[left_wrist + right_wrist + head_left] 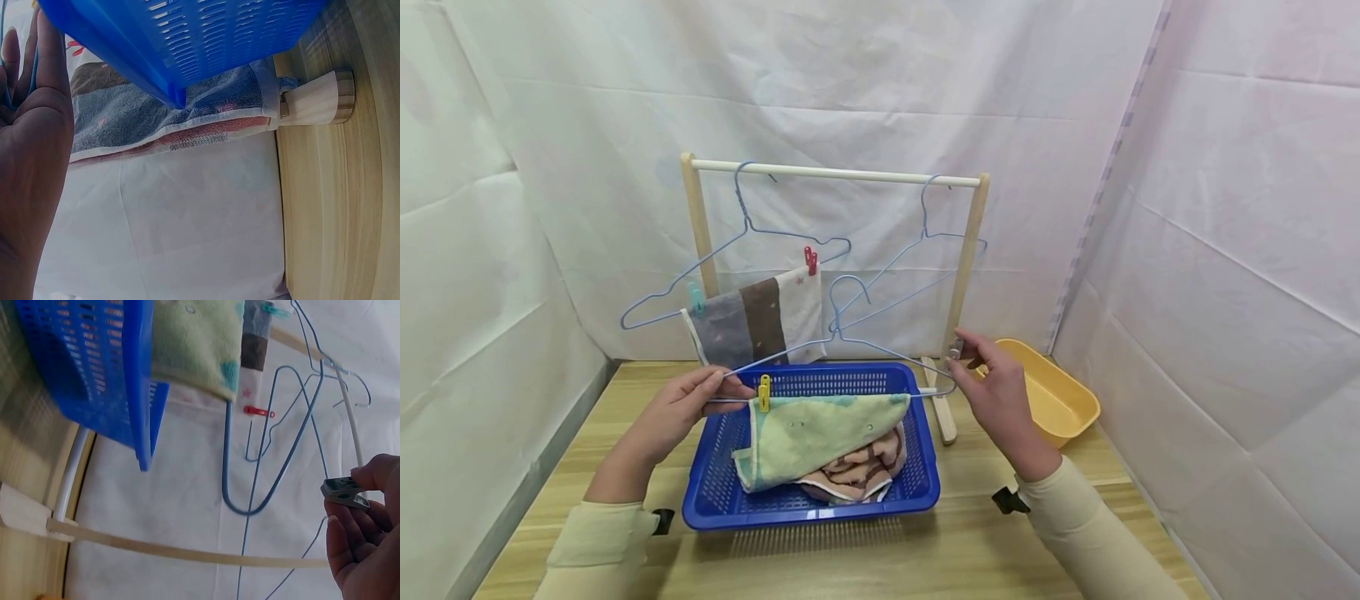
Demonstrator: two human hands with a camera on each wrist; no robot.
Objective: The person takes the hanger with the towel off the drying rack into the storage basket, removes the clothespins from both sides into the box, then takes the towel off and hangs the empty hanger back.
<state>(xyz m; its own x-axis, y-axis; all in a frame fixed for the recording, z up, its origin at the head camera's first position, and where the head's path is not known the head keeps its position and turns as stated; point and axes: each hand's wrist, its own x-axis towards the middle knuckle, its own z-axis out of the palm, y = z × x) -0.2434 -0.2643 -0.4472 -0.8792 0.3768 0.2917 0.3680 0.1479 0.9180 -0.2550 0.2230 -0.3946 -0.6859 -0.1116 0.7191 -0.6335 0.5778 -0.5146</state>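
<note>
My left hand (673,412) grips the left end of a blue wire hanger (837,323), held over the blue basket (812,515). A pale green towel (820,429) hangs over the hanger's lower bar. One yellow clothespin (764,393) clips the towel's left corner to that bar; its right corner bears no clip. Between thumb and fingers, my right hand (1003,396) pinches a grey clothespin (344,491) close to the hanger's right end. In the right wrist view the clothespin is apart from the towel. A brown-patterned towel (868,467) lies bunched in the basket.
Behind stands a wooden rack (968,258) with a white rail (850,172). From it hang a bare hanger (922,236) and another hanger (685,275) carrying a grey, brown and white towel (763,321) with teal and red clips. A yellow tub (1078,408) sits at right.
</note>
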